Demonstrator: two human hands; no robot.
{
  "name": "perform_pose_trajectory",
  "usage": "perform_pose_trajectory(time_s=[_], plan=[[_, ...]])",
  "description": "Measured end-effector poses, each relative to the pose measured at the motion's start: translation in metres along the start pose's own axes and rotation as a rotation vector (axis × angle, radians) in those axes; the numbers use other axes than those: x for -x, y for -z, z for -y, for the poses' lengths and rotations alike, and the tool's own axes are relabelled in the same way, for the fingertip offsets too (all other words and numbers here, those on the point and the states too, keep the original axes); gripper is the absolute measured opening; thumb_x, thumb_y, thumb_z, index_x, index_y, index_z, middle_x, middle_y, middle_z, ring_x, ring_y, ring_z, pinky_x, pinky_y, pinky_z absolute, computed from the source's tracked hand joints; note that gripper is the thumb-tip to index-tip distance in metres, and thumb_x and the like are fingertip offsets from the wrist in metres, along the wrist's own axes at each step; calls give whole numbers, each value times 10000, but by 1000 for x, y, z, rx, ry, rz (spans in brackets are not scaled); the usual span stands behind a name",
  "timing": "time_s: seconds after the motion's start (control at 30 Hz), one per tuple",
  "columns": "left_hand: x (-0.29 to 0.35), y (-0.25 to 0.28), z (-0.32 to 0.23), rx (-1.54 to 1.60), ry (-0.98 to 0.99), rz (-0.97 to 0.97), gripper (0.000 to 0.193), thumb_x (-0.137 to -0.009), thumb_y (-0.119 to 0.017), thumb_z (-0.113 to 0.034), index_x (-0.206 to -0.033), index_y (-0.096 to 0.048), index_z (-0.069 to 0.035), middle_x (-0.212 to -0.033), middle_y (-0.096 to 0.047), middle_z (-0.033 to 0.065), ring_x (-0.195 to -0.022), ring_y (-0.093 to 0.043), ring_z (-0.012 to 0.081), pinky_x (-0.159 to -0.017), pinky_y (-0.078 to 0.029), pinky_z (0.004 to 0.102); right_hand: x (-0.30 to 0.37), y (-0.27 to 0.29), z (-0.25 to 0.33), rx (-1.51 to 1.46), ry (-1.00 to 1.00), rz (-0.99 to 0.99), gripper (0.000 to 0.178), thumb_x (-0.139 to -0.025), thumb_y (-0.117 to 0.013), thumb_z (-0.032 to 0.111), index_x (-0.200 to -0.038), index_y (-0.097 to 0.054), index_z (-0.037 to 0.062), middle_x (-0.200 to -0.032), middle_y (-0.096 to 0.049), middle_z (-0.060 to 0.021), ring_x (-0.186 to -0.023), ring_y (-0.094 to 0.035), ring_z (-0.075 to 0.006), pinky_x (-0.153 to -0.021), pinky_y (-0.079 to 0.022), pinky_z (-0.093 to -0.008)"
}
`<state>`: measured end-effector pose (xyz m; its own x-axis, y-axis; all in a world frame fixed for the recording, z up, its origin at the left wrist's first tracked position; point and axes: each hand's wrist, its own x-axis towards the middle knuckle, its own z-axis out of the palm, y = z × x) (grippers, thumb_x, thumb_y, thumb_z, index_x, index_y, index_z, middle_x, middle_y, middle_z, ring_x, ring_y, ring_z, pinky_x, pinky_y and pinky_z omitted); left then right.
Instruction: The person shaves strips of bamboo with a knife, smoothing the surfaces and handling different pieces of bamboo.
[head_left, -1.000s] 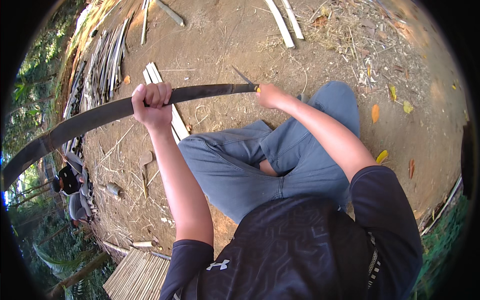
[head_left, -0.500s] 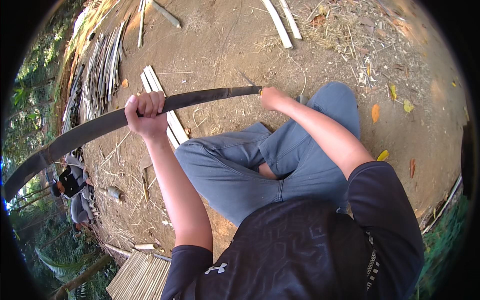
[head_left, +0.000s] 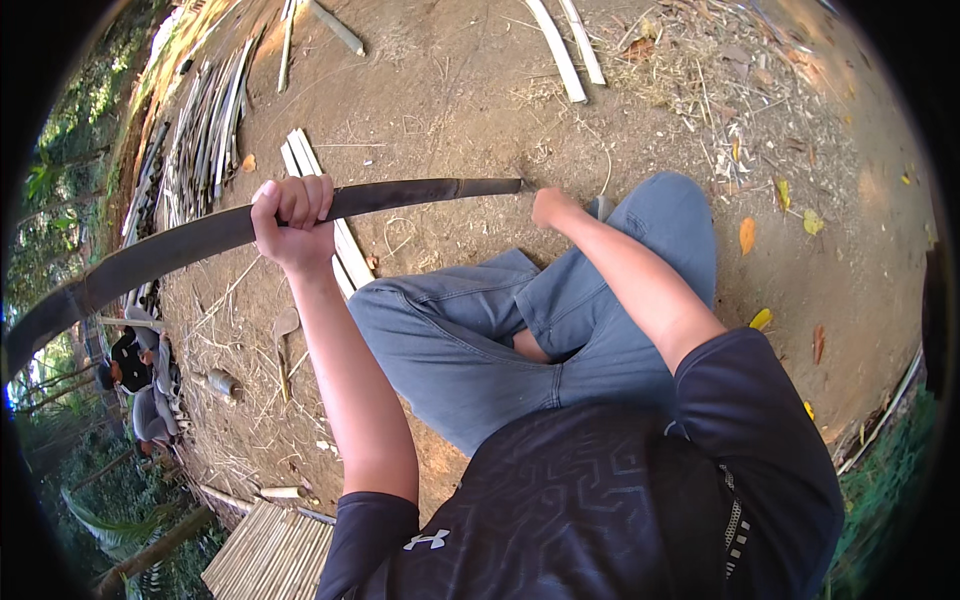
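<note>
The strip (head_left: 400, 197) is dark brown, the trousers (head_left: 450, 350) grey-blue.

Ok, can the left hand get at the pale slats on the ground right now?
Probably not as things stand: the left hand is closed around the long dark strip, which also crosses over the pale slats. They look near enough that letting go might suffice.

Head cam: L unit of side-by-side pair, head-worn, wide fisheye; upright, not mirrored.
Facing: down, slightly fwd.
Shirt (head_left: 580, 500): nearest lens, fills btm ctr.
Trousers (head_left: 480, 350): crossed legs, nr, mid-frame, seen from above.
L hand (head_left: 293, 222) / R hand (head_left: 555, 208): both nr, above frame ctr.
Ground (head_left: 430, 120): viewed from above, beyond hands, upr ctr.
Greenery (head_left: 70, 130): far, along L rim.
Rim: round, dark outside; straight edges bend twd it.
</note>
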<state>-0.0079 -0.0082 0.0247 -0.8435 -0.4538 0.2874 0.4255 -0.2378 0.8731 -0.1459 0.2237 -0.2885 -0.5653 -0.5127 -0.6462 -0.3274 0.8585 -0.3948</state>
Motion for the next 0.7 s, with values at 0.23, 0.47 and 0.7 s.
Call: perform_pose_trajectory(time_s=[0.23,0.47,0.7], plan=[[9,6,-9,-25,0,-64,437,-938,-495,-246,-579,-257,-174,-491,-234,-40,-465,-199,97,-516,-266,285,7,9,13,-46,-98,75,349,-881,-597,163,-1162,-688,-22,-1213,-661,-260,-1143,-649,-395,-936,-536,-454],[22,25,-10,6,-41,-268,439,-940,-505,-259,-586,-259,-175,-498,-224,-44,-464,-207,94,-517,-262,282,61,50,54,-408,220,-181,369,-1019,-525,336,-1063,-631,-15,-894,-697,-217,-879,-685,-385,-791,-512,-472],[36,33,-15,16,-37,-204,440,-937,-504,-261,-585,-254,-177,-496,-223,-44,-454,-207,91,-512,-255,279,112,72,106,-174,295,-23,370,-1013,-523,309,-1130,-644,-21,-1057,-703,-230,-1062,-681,-363,-934,-515,-469]])
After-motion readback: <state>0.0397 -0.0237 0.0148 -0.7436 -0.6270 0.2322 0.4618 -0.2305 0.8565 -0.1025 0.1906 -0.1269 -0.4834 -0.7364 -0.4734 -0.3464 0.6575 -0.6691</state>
